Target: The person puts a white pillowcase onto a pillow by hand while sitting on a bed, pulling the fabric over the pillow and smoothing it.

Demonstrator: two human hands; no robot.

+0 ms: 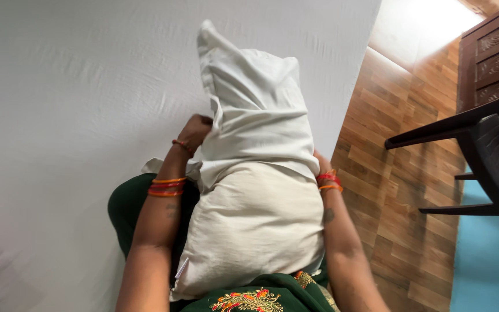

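Cream pillow (255,231) stands upright against the lap, centre frame, braced so the white pillowcase (255,110) slides over its 12 o'clock end. Left hand (194,132) at 10 pinches the case edge; right hand (320,163) at 3 mostly hidden, grip unclear. White bed (76,115) beyond.

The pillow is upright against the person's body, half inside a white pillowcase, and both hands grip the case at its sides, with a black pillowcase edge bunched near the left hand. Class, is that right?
Not quite: the pillowcase edge bunched near the left hand is white, not black, as the head view shows. The rest stands: the pillow is upright against the body, half covered, with the right hand mostly hidden at the other side.
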